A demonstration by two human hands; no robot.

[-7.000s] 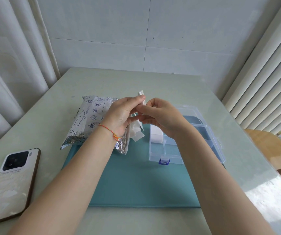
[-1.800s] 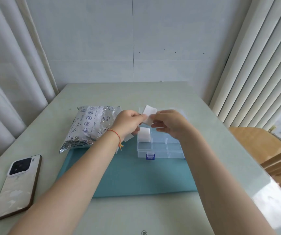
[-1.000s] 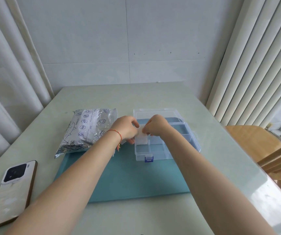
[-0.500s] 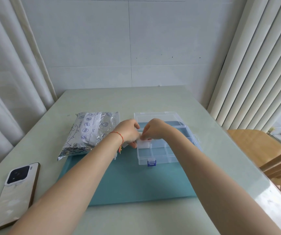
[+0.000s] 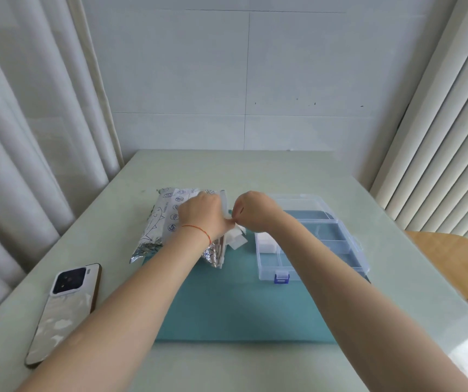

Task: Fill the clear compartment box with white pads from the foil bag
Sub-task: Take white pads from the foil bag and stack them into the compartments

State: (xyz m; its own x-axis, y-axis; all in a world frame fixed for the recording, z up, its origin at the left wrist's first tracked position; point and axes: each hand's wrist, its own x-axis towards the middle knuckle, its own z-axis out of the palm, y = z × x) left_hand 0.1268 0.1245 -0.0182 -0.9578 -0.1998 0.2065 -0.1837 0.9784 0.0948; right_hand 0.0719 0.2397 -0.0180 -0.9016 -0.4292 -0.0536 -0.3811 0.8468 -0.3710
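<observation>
While hands [image 5: 228, 215] meet, foil bag [image 5: 167, 222] lies lengthwise — near-to-far

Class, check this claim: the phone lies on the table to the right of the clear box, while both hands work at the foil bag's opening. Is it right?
One detail is wrong. The head view shows the phone lying left of the clear box, beyond the foil bag. The rest stands: the left hand and right hand are both at the bag's opening.

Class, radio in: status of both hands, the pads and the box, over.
Left hand on the foil bag. Right hand pinching white pads at its mouth. Box open, one stack in. Nothing in the way.
</observation>
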